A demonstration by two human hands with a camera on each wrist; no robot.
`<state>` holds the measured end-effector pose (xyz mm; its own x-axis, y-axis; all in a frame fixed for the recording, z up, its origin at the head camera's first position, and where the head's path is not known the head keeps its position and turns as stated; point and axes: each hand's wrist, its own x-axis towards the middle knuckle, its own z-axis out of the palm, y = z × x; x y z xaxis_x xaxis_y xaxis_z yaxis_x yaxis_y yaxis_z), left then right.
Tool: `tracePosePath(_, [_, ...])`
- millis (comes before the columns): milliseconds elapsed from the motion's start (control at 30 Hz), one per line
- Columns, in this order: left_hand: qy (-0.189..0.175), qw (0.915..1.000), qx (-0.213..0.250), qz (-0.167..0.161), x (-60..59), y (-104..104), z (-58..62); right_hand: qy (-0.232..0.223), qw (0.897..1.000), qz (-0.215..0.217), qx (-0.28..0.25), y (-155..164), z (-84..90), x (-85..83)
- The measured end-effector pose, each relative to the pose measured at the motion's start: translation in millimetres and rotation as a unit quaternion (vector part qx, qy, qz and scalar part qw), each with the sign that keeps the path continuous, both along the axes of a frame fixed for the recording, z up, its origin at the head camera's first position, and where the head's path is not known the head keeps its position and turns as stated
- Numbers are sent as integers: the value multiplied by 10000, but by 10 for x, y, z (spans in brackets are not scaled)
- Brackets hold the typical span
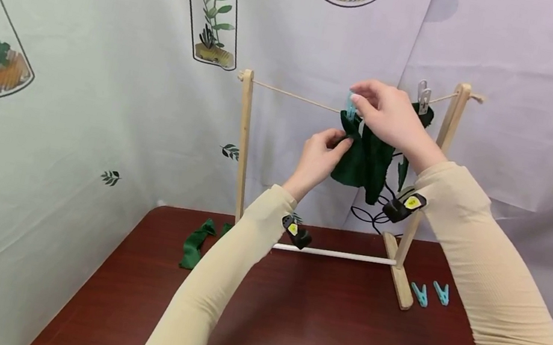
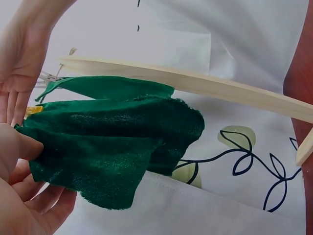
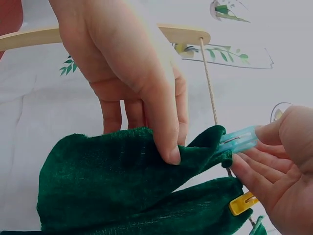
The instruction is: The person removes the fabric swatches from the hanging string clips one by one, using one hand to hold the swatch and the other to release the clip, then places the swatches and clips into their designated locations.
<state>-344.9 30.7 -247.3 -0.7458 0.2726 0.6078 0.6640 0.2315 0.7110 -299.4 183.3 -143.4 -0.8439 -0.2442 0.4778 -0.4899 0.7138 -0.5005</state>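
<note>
Closest in, the left hand (image 1: 318, 158) pinches the top edge of the green cloth (image 1: 364, 156) between thumb and fingers, holding it up against the string (image 1: 294, 96) of the wooden rack (image 1: 243, 142). Just above it the right hand (image 1: 387, 115) squeezes a blue peg (image 1: 351, 107) between its fingertips, right at the cloth's corner. To my eye, the trick here is keeping that edge folded snug over the string under the left thumb, then letting the peg bite both layers and the line together.
</note>
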Motion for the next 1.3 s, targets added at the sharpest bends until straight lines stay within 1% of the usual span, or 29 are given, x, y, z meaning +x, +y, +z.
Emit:
tracePosePath(233, [-39,9999,-11,131,5,-7,-14,348,9993,-27,-158,-7,-21,24])
tracePosePath(367, [-32,9998,53,206,13,-11,-18,646,9972,-86,-378,-17,-15,50])
tracePosePath(500, [51,9996,117,243,20,-21,-29,901,9939,-175,-607,-23,-7,69])
tracePosePath(600, [83,9995,125,262,24,-36,-38,988,9921,-224,-743,-17,-5,79])
tracePosePath(867, [19,9995,108,306,44,-101,-46,1223,9871,-264,-996,14,8,94])
tracePosePath(1000, [75,9993,75,356,62,-156,-14,1264,9862,-266,-1040,31,21,119])
tracePosePath(1200, [404,9975,160,560,66,-279,81,1318,9849,-277,-1086,64,51,162])
tracePosePath(1300, [548,9963,251,612,86,-351,133,1362,9842,-299,-1092,88,61,180])
